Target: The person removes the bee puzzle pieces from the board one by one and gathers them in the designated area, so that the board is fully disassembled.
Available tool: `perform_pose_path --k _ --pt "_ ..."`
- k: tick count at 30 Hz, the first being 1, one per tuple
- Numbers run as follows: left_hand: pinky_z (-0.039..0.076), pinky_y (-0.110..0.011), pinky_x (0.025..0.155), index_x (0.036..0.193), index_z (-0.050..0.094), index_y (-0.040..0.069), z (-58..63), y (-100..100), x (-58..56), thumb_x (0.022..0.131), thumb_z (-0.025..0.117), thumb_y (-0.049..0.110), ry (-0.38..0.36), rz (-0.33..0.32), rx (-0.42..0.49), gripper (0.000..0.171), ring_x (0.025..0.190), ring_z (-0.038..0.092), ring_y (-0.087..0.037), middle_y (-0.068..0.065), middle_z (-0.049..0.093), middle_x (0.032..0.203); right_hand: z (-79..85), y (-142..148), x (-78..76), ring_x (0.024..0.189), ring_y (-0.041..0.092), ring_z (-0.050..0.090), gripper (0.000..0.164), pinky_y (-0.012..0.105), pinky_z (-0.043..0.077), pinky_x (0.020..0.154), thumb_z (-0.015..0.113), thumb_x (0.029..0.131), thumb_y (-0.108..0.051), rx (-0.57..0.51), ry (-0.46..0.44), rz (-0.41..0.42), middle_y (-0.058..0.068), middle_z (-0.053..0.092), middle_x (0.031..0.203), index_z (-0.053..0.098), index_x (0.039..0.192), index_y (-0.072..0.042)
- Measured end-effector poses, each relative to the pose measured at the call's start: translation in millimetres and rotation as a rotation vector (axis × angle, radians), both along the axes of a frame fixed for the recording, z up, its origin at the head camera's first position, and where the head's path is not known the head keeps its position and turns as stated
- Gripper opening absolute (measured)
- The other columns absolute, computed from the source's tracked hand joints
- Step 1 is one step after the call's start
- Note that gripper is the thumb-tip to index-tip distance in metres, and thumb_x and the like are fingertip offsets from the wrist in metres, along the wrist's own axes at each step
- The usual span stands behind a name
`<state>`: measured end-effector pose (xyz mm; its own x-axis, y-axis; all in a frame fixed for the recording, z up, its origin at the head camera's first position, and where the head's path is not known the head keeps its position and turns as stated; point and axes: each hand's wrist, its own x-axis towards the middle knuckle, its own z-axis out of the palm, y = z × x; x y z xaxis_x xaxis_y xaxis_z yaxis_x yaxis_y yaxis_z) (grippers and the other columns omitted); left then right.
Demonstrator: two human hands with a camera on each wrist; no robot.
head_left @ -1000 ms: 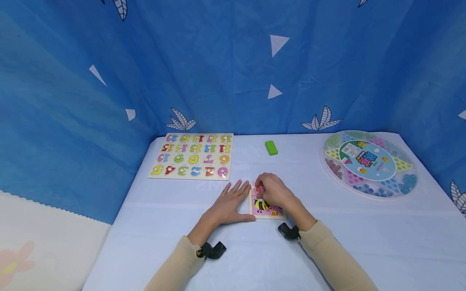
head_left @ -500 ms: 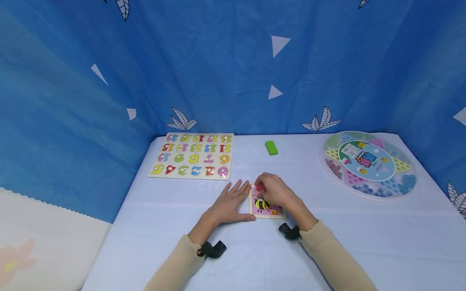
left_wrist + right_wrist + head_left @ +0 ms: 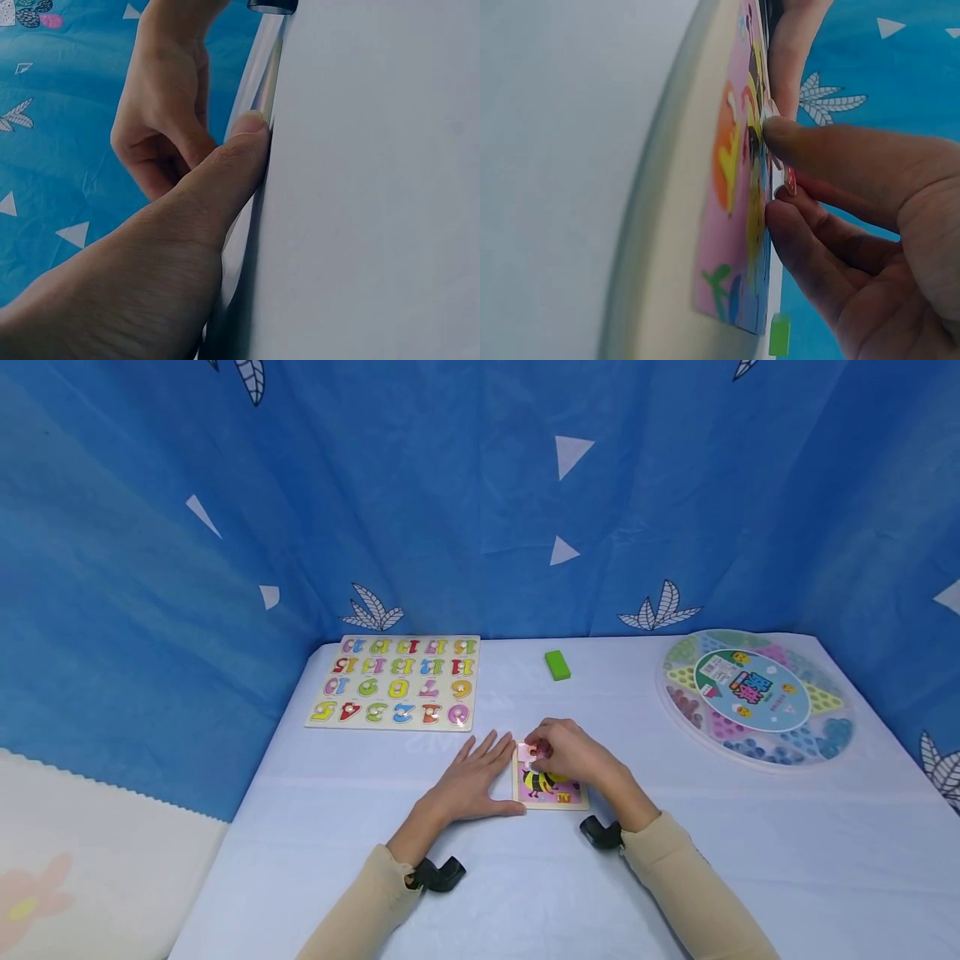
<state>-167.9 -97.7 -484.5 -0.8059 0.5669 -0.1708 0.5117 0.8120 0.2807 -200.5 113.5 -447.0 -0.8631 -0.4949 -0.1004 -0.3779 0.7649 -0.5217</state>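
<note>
A small wooden jigsaw puzzle (image 3: 564,798) with a black-and-yellow bee on pink lies on the table in front of me. My left hand (image 3: 467,790) rests flat along its left side, fingers spread, with the thumb (image 3: 251,124) at the near corner. Over the puzzle's upper part, my right hand (image 3: 573,755) pinches a small puzzle piece (image 3: 528,752) at the far left corner. In the right wrist view this puzzle piece (image 3: 790,180) stands tilted between thumb and fingers, its red print partly showing. The right hand covers the puzzle's upper right.
A number peg board (image 3: 401,683) lies at the back left. Beyond the puzzle is a green block (image 3: 557,665). At the right sits a round, clear-covered board game (image 3: 753,697) with coloured beads. A blue curtain (image 3: 480,502) hangs behind the white table (image 3: 510,893).
My right fingers have tilted the corner piece up, and its red round print, whole half a second ago, is now partly hidden. The left hand has stayed in place.
</note>
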Motion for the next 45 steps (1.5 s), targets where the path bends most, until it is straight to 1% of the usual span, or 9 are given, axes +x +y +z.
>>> perform_pose_path --k 5,12,15,18,23,30,34,38,45 --pt "0.002 -0.046 0.126 0.157 0.014 0.018 -1.8 0.2 -0.7 0.081 0.054 0.076 -0.001 0.002 0.001 0.104 0.154 -0.001 -0.016 0.006 0.006 0.165 -0.4 1.3 -1.1 0.079 0.010 0.054 0.033 0.023 0.053 0.075 0.076 0.084 -0.016 -0.005 -0.002 0.001 -0.001 0.064 0.094 0.071 0.115 -0.005" --pt "0.002 -0.045 0.126 0.157 0.013 0.018 -2.5 0.5 -2.1 0.081 0.053 0.077 0.008 -0.001 0.003 0.105 0.154 -0.002 -0.016 0.006 0.006 0.165 2.8 1.7 0.0 0.077 0.010 0.053 0.034 0.022 0.051 0.072 0.076 0.084 -0.015 0.016 0.011 0.000 -0.001 0.062 0.093 0.070 0.116 -0.005" --pt "0.002 -0.045 0.126 0.157 0.014 0.018 -2.3 0.9 -2.4 0.081 0.053 0.077 0.008 -0.003 0.009 0.104 0.154 -0.002 -0.016 0.006 0.006 0.165 5.3 4.7 0.7 0.078 0.011 0.054 0.034 0.022 0.053 0.073 0.076 0.083 -0.013 0.006 0.008 -0.013 -0.001 0.063 0.094 0.071 0.116 -0.006" --pt "0.002 -0.046 0.126 0.157 0.014 0.017 -1.4 1.4 -2.5 0.081 0.053 0.076 0.009 -0.005 0.006 0.105 0.154 -0.002 -0.016 0.006 0.006 0.165 8.8 10.2 1.3 0.082 0.011 0.057 0.034 0.025 0.056 0.078 0.076 0.083 -0.014 -0.006 -0.002 -0.032 0.000 0.065 0.097 0.071 0.116 -0.007" --pt "0.004 -0.047 0.126 0.157 0.015 0.016 0.1 0.9 -1.3 0.081 0.054 0.075 0.006 -0.002 0.011 0.105 0.154 0.001 -0.018 0.004 0.008 0.165 14.8 22.4 1.9 0.087 0.013 0.060 0.035 0.031 0.058 0.085 0.077 0.083 -0.016 -0.022 -0.009 -0.055 0.003 0.068 0.102 0.071 0.116 -0.007" --pt "0.003 -0.046 0.126 0.157 0.016 0.017 -2.0 -1.6 1.1 0.081 0.054 0.075 0.000 0.010 0.036 0.104 0.154 0.001 -0.017 0.005 0.009 0.165 17.9 41.5 1.7 0.091 0.017 0.063 0.033 0.035 0.058 0.085 0.078 0.082 -0.017 -0.071 -0.011 -0.065 0.004 0.071 0.102 0.072 0.113 -0.006" --pt "0.004 -0.046 0.126 0.157 0.016 0.017 -3.4 -2.6 1.5 0.081 0.054 0.075 0.003 0.008 0.045 0.104 0.154 0.001 -0.017 0.005 0.009 0.165 19.8 53.7 2.2 0.093 0.020 0.063 0.033 0.035 0.058 0.083 0.079 0.081 -0.018 -0.078 -0.039 -0.078 0.004 0.071 0.103 0.073 0.111 -0.008" --pt "0.003 -0.046 0.126 0.157 0.016 0.017 -3.1 -2.2 2.0 0.081 0.056 0.074 -0.004 0.010 0.056 0.104 0.154 0.001 -0.017 0.005 0.009 0.165 20.1 68.7 2.2 0.096 0.021 0.063 0.031 0.036 0.059 0.084 0.079 0.081 -0.018 -0.084 -0.075 -0.097 0.003 0.071 0.103 0.073 0.110 -0.009" --pt "0.002 -0.045 0.126 0.157 0.016 0.017 -1.8 -0.8 2.6 0.081 0.056 0.074 -0.017 0.012 0.052 0.104 0.154 0.000 -0.016 0.006 0.009 0.165 15.0 96.3 1.8 0.096 0.020 0.063 0.029 0.040 0.058 0.086 0.079 0.080 -0.016 -0.081 -0.091 -0.094 0.003 0.071 0.102 0.074 0.108 -0.010"
